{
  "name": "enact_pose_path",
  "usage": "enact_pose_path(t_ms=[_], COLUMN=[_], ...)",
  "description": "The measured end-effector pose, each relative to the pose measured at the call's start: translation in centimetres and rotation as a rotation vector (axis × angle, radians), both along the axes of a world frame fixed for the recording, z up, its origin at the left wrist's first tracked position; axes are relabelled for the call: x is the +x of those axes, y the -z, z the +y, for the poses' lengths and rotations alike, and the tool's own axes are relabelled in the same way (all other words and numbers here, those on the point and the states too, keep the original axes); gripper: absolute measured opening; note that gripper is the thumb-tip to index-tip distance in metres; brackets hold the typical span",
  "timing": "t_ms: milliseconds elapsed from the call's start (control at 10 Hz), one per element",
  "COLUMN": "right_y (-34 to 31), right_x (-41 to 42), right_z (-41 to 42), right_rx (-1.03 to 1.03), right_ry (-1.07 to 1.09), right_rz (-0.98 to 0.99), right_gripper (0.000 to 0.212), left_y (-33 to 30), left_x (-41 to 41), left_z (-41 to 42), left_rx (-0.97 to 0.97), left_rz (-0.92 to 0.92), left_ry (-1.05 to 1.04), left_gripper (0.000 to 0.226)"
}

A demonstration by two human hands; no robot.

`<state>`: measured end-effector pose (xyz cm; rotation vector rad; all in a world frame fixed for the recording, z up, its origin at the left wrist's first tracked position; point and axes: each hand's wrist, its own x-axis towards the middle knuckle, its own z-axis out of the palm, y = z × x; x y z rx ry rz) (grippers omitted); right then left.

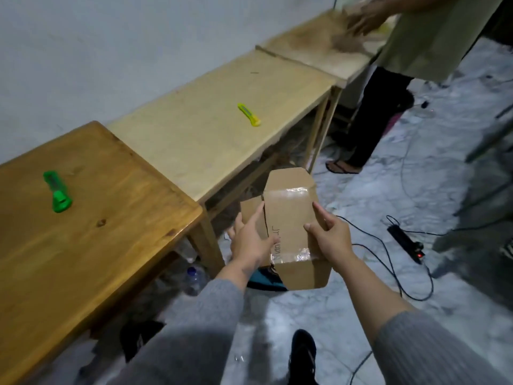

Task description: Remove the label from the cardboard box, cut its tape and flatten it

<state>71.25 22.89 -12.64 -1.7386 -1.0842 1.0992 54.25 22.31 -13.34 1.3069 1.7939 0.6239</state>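
A small brown cardboard box (288, 215) hangs in the air in front of me, off the tables, with clear tape across its far and near ends and handwriting on its top face. My left hand (251, 237) grips its left side, fingers spread along the flap. Its right side is held by my right hand (329, 234), thumb on top. A green box cutter (57, 191) lies on the dark wooden table (116, 245) at the left. Further back, a yellow box cutter (249, 114) lies on the pale wooden table (194, 129).
Another person (416, 37) stands at the far right by a third table, a hand over cardboard there. A black power strip (406, 243) and cables run over the marble floor. A plastic bottle (194, 277) lies under the dark table.
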Motion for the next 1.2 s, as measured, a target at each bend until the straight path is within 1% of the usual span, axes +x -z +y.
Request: enact_pose_path(t_ms=[100,200,300,400,500,600,700,800,900,1000,1100,1200], right_y=[3.8,8.2,13.8,21.1,29.2,37.0,42.1,44.3,44.4,42.2,38.8,34.6], right_x=[3.3,5.1,5.9,6.4,6.7,7.0,6.4,4.9,3.8,3.8,4.3,4.7], right_z=[2.8,5.8,8.1,10.1,12.0,13.0,13.4,13.9,14.2,14.3,14.2,12.8], right_rx=[-0.068,-0.107,-0.118,-0.115,-0.114,-0.117,-0.097,-0.13,-0.204,-0.293,-0.392,-0.439], right_ry=[-0.021,-0.035,-0.045,-0.021,-0.035,-0.063,-0.07,-0.1,-0.103,-0.147,-0.233,-0.392], right_rz=[-0.011,-0.018,-0.025,-0.012,-0.041,-0.068,-0.16,-0.348,-0.478,-0.554,-0.523,-0.54], right_gripper=[0.058,0.06,0.06,0.06,0.06,0.058,0.056,0.053,0.051,0.052,0.049,0.039], left_y=[3.6,7.9,13.4,21.0,29.6,37.4,42.8,45.3,45.4,42.9,38.9,34.2], left_x=[3.5,5.5,6.1,6.4,6.9,7.5,8.3,8.9,9.2,8.8,7.9,6.4], left_z=[2.3,4.8,7.2,9.8,11.8,12.7,12.9,13.1,13.4,13.6,13.7,12.6], left_rx=[-0.06,-0.09,-0.099,-0.092,-0.069,-0.058,-0.028,-0.066,-0.126,-0.194,-0.266,-0.306], left_rz=[0.01,0.031,0.081,0.112,0.132,0.123,0.189,0.288,0.258,0.219,0.19,0.134], left_ry=[-0.034,-0.05,-0.014,0.032,0.038,0.034,0.054,0.08,0.074,0.113,0.162,0.163], left_gripper=[0.094,0.095,0.095,0.097,0.095,0.088,0.077,0.071,0.071,0.069,0.07,0.061])
